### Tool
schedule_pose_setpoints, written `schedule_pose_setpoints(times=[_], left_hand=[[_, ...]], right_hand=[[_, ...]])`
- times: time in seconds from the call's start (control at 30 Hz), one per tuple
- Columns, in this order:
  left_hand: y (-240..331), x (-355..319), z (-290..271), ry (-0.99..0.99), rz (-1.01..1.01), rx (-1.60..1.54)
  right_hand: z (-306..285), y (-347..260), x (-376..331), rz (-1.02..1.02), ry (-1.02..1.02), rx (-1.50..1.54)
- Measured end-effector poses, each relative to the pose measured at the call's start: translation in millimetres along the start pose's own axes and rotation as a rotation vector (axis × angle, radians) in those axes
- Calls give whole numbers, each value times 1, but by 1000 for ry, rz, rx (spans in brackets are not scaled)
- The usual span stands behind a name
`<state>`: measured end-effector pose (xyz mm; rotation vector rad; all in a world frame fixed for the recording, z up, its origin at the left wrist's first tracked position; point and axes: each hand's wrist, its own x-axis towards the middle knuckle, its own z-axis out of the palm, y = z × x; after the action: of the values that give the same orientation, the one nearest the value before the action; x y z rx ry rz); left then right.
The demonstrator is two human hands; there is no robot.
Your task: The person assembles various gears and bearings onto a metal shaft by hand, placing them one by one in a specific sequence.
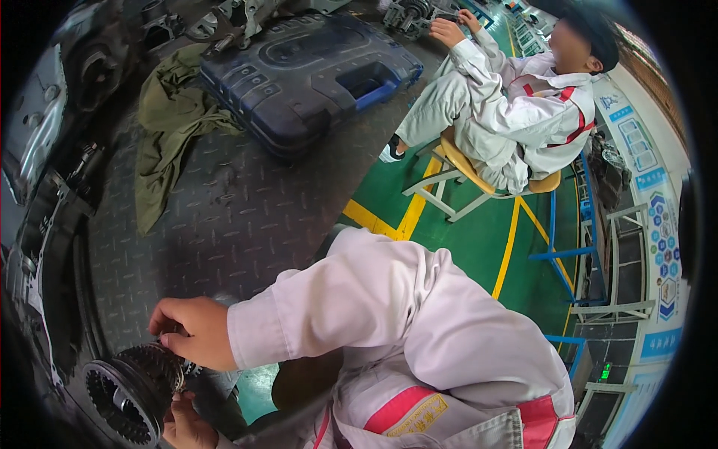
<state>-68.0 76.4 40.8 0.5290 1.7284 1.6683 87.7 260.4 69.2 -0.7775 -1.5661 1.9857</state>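
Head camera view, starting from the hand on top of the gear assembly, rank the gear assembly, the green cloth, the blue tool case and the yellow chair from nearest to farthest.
From the hand on top:
1. Gear assembly, touching it, just below at lower left.
2. Green cloth, up the metal floor plate, upper left.
3. Blue tool case, beyond the cloth, top centre.
4. Yellow chair, under the seated person, upper right.
The case and chair are close to call.
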Motion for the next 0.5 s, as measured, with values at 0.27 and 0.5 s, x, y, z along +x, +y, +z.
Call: schedule_pose_setpoints(times=[0.27,0.5], left_hand=[[-15,9,-18,-115,52,189],[-10,5,-3,-91,102,140]], right_hand=[[-5,-6,0,27,-40,19],[-6,-8,-3,25,-48,18]])
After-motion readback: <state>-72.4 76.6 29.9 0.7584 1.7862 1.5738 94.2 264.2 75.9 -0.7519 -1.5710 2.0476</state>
